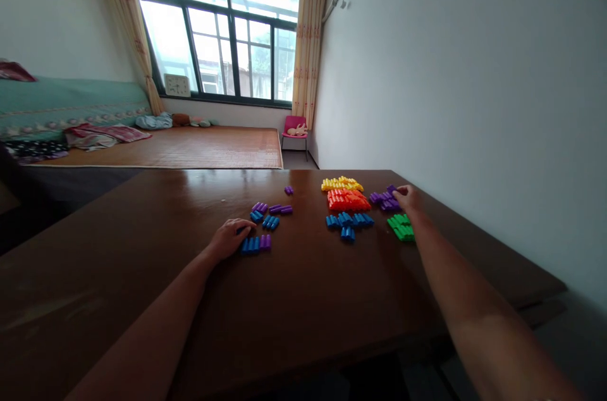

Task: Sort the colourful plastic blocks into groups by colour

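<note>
- The right hand reaches to the far right part of the desk; its fingers are narrow, with the tips closed on a purple piece at the upper edge of the purple pile.
- The left hand rests low over the desk, its fingers bent and close together, the tips pointing toward the small blue and purple groups; a bit of blue shows by them, but whether they grip it I cannot tell.
- Just beside the left fingers, on the near side, lies a row of blue pieces, with purple pieces at its right end.
- Beyond those fingertips sit two small blue groups, the left one and the right one, with short purple groups behind them.
- A small purple cluster lies farther back, apart from the rest.
- Between the hands, front to back, are the blue pile, the red-orange pile and the yellow pile.
- The green pile lies nearer than the purple pile, partly behind the right forearm.
- Past the desk stand a bed and a pink chair.
</note>
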Action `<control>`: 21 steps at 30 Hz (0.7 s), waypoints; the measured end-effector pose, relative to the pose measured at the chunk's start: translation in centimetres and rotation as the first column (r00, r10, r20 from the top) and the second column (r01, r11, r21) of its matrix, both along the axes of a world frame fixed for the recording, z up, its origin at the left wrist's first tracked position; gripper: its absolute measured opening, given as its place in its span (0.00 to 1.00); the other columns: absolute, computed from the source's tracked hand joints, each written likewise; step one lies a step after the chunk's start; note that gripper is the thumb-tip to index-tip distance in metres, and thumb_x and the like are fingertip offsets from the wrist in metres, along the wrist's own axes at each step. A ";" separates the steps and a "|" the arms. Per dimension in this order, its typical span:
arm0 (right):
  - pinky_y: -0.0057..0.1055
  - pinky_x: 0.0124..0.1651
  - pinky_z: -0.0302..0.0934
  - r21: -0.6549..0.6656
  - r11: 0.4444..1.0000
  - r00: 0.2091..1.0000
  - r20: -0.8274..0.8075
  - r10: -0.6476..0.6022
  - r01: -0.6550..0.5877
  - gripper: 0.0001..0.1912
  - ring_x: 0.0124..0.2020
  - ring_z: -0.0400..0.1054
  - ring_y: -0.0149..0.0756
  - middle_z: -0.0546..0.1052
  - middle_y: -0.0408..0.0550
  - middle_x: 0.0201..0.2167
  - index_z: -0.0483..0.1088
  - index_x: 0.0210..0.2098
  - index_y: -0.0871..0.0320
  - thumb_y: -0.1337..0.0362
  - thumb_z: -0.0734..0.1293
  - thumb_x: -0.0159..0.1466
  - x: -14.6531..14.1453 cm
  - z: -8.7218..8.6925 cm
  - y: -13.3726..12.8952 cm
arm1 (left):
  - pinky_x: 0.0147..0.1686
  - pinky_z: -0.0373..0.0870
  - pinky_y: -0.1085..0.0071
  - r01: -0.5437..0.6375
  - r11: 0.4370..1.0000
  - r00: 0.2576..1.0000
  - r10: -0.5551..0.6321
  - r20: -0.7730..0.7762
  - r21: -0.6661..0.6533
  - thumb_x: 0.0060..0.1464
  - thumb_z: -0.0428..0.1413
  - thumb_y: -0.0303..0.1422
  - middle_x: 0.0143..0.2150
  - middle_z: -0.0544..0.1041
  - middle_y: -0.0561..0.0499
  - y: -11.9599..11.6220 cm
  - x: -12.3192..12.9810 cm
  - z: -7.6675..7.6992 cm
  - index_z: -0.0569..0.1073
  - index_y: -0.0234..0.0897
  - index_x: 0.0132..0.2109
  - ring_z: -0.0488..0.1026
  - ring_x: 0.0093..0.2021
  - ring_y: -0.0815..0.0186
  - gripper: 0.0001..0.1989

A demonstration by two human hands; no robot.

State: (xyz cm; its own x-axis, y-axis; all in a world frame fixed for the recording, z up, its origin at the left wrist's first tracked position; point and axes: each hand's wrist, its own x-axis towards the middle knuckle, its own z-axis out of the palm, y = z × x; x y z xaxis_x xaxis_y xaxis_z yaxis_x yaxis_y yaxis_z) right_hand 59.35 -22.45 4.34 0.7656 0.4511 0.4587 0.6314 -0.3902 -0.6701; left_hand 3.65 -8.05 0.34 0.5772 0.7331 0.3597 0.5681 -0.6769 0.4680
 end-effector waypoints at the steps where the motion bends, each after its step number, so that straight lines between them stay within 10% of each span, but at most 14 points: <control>1: 0.31 0.36 0.65 -0.056 0.998 0.999 0.007 -0.035 0.035 0.06 0.31 0.71 0.36 0.76 0.51 0.30 0.69 0.30 0.60 0.64 0.67 0.54 1.2 -0.3 -0.2 | 0.50 0.67 0.61 -0.005 1.000 1.000 0.005 -0.002 -0.001 0.55 0.47 0.43 0.43 0.80 0.48 0.0 0.0 0.0 0.79 0.40 0.42 0.72 0.46 0.56 0.19; 9: 0.38 0.39 0.62 -0.414 0.898 0.985 0.143 -0.097 0.149 0.10 0.36 0.70 0.44 0.76 0.52 0.33 0.73 0.32 0.56 0.56 0.66 0.58 2.4 -2.7 -0.5 | 0.49 0.67 0.63 -0.020 0.999 1.000 0.020 -0.001 -0.035 0.55 0.48 0.42 0.43 0.80 0.48 -0.3 0.1 0.3 0.79 0.41 0.41 0.72 0.47 0.57 0.18; 14: 0.40 0.42 0.62 -0.263 0.953 0.953 0.296 -0.069 0.151 0.14 0.40 0.69 0.47 0.75 0.59 0.39 0.74 0.39 0.60 0.58 0.61 0.63 -1.0 -0.7 0.9 | 0.49 0.67 0.64 -0.032 0.999 0.999 0.031 -0.012 -0.034 0.56 0.48 0.40 0.44 0.80 0.49 -0.7 0.2 0.5 0.79 0.41 0.42 0.72 0.47 0.58 0.17; 18: 0.42 0.52 0.60 -0.126 0.953 0.839 0.453 0.302 -0.276 0.15 0.45 0.68 0.44 0.76 0.58 0.41 0.73 0.42 0.61 0.61 0.58 0.65 -9.7 1.9 4.6 | 0.50 0.67 0.64 -0.080 0.997 0.996 0.080 -0.034 -0.018 0.56 0.48 0.38 0.43 0.80 0.49 -0.7 0.4 0.2 0.79 0.41 0.42 0.72 0.47 0.58 0.16; 21: 0.44 0.55 0.60 -0.267 0.710 0.613 0.365 0.701 -0.652 0.14 0.46 0.69 0.43 0.77 0.54 0.42 0.74 0.42 0.59 0.66 0.58 0.63 -18.0 1.9 7.7 | 0.51 0.66 0.64 -0.086 0.996 0.996 0.086 -0.027 -0.018 0.57 0.47 0.37 0.44 0.79 0.49 -0.8 0.5 0.1 0.80 0.41 0.42 0.72 0.47 0.59 0.16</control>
State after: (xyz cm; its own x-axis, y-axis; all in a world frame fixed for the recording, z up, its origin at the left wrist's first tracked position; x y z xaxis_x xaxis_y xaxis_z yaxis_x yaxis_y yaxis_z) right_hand 41.40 -14.78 6.24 -0.0292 0.8225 0.5681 0.9404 0.2153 -0.2634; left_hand 4.15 -8.82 0.40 0.5206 0.7871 0.3308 0.6360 -0.6160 0.4648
